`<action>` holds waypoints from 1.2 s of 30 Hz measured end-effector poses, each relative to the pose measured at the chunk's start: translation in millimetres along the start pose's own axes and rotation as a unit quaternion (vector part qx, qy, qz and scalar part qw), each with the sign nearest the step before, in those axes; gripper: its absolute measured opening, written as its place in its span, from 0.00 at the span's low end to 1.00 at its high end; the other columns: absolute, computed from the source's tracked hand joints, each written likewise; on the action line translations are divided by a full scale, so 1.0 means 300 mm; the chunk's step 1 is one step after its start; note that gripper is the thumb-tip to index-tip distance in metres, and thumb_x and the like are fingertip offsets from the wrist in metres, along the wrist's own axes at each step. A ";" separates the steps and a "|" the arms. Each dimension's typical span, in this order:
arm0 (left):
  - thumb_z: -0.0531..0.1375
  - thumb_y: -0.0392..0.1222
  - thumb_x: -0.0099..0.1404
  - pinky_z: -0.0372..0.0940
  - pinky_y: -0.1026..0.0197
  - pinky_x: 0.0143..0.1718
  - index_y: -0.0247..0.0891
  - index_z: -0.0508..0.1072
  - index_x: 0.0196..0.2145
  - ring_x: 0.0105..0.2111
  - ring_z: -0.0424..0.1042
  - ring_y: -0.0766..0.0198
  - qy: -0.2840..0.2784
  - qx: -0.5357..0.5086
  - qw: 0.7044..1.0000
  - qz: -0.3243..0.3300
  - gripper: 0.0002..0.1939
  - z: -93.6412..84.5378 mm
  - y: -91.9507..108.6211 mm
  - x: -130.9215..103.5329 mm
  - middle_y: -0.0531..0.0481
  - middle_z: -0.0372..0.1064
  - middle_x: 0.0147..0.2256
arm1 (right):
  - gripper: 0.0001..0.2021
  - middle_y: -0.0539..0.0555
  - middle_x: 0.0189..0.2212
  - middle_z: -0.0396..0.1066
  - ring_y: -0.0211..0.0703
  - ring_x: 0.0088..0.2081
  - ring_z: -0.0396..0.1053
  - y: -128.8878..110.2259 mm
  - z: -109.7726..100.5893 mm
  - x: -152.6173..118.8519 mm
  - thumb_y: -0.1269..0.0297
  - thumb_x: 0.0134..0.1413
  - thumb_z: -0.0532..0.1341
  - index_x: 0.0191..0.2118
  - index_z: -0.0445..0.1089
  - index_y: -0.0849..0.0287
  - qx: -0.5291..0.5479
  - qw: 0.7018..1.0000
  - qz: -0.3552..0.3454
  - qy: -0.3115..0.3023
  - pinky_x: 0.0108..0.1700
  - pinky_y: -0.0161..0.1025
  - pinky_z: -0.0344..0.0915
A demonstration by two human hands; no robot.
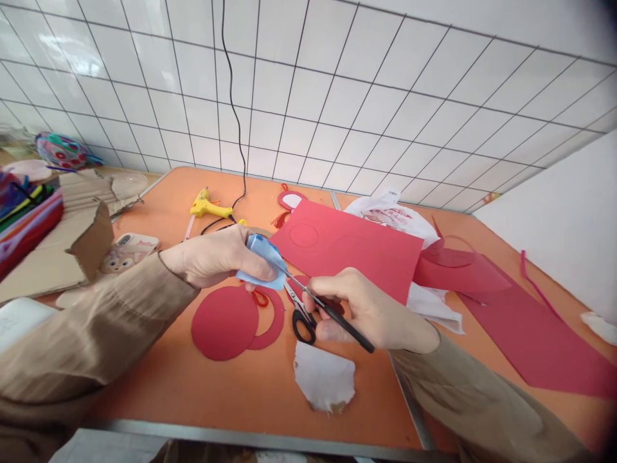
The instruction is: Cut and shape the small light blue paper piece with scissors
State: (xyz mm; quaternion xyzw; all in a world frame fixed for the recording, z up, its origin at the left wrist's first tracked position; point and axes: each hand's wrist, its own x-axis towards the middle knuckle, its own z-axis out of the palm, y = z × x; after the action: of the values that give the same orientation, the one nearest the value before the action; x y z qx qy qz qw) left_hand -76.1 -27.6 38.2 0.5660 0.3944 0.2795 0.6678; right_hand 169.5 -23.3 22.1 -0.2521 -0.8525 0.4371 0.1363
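Note:
My left hand is closed on a light blue folded piece with darker blue patches along its top edge. I cannot tell if it is paper or cloth. My right hand grips a slim black-handled blade, its thin metal tip touching or very near the blue piece's lower right corner. Black-handled scissors show just below, partly hidden by my right fingers. Under my left hand lie a red disc and a red ring, partly overlapping. A torn white scrap lies nearer me.
A red sheet with a drawn circle lies behind my hands, near a white plastic bag. A yellow glue gun with a black cord stands back left. Cardboard and a phone are at left. More red sheet lies right.

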 end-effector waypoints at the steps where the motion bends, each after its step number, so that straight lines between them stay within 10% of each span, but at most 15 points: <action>1: 0.65 0.33 0.48 0.51 0.65 0.23 0.37 0.65 0.20 0.22 0.56 0.71 0.001 0.001 1.000 -0.002 0.10 0.001 0.001 -0.001 0.56 0.59 0.21 | 0.17 0.47 0.20 0.64 0.32 0.22 0.53 -0.001 0.000 0.000 0.51 0.52 0.66 0.28 0.67 0.62 0.003 1.000 0.004 -0.001 0.22 0.30 0.51; 25: 0.65 0.33 0.50 0.55 0.66 0.21 0.37 0.65 0.18 0.19 0.58 0.71 -0.058 -0.031 0.998 0.014 0.11 -0.009 -0.011 0.009 0.56 0.61 0.18 | 0.15 0.45 0.18 0.59 0.31 0.21 0.51 -0.001 0.002 0.004 0.55 0.52 0.64 0.26 0.65 0.62 -0.011 1.000 -0.001 0.000 0.21 0.29 0.48; 36: 0.66 0.35 0.48 0.53 0.65 0.22 0.35 0.73 0.19 0.22 0.60 0.70 0.047 -0.009 0.999 -0.005 0.05 0.001 0.005 0.012 0.52 0.65 0.20 | 0.17 0.44 0.16 0.58 0.32 0.20 0.51 -0.006 0.025 0.015 0.52 0.54 0.64 0.26 0.63 0.59 0.020 0.999 0.018 0.047 0.22 0.31 0.50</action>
State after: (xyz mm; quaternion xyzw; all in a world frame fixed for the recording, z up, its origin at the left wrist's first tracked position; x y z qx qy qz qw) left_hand -73.8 -24.7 39.0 0.5442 0.4252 0.3063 0.6551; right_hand 161.8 -26.8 19.3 -0.2846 -0.8318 0.4438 0.1736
